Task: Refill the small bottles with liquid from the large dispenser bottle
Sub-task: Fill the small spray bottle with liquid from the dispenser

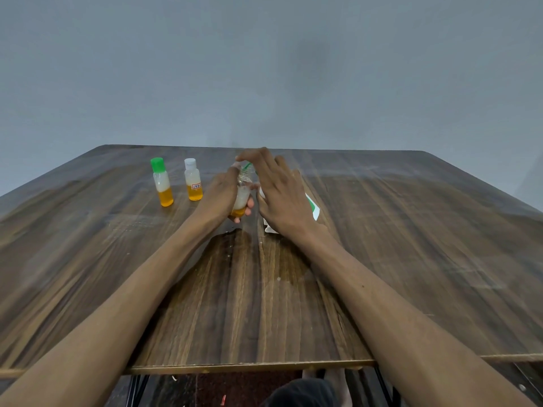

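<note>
table (411, 259) is wood-grained, its far edge running against a grey wall (264, 69) at 12 o'clock, its near edge at 6 o'clock. open surface lies wide at 3 o'clock and at 9 o'clock; both forearms cross the near half from 6 o'clock.

left hand (219, 195) is wrapped around an uncapped small bottle (242, 195), held at table centre, tilted slightly, orange liquid at its base and pale liquid above. right hand (282, 192) rests fingers spread over the top of the large dispenser bottle (313, 208), which is mostly hidden; only white and green parts show just beside the palm at 3 o'clock. a green spout (247, 165) reaches from under the fingers to the small bottle's mouth. whether the right hand presses or merely rests cannot be told.

obstructions at 10 o'clock of the hands: a green-capped bottle (162, 183) and a white-capped bottle (193, 180), both upright, near each other but apart, each part-filled with orange. the white-capped one is near the left hand, not touching.
</note>
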